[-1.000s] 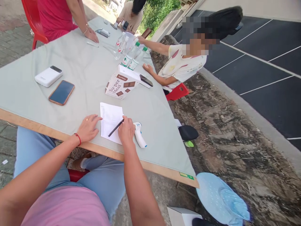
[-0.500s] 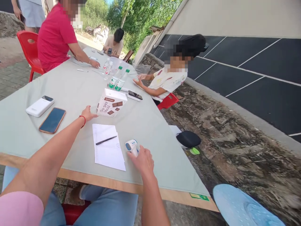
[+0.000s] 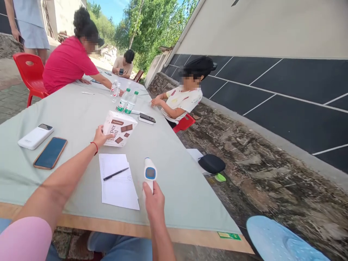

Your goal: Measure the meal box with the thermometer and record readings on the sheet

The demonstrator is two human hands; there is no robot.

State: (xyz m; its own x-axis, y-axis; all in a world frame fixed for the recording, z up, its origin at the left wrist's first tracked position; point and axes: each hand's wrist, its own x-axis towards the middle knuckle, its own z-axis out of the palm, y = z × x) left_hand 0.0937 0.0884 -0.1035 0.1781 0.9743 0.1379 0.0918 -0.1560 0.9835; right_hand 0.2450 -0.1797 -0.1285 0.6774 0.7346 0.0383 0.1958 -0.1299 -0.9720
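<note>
My left hand (image 3: 100, 137), with a red string on its wrist, grips the left side of a white "Super Meal" box (image 3: 125, 135), thumb across the front. The box stands on the cloth-covered table (image 3: 179, 195). In my right hand (image 3: 155, 201) is a white and blue infrared thermometer (image 3: 149, 165), held upright by its handle with its small screen facing me. Between my arms lie white paper sheets (image 3: 118, 194), and a black pen (image 3: 116, 174) rests on them.
Left of my arm lie a phone (image 3: 50, 153) and a white power bank (image 3: 36, 137). Green-capped water bottles (image 3: 126, 102) and another phone (image 3: 147, 117) sit beyond the box. People sit around the table. A light-blue patterned object (image 3: 277, 237) is at lower right.
My left hand has gone from beside the box to gripping it. My right hand has raised the thermometer and turned it upright, screen towards me. The person in red now leans further over the table.
</note>
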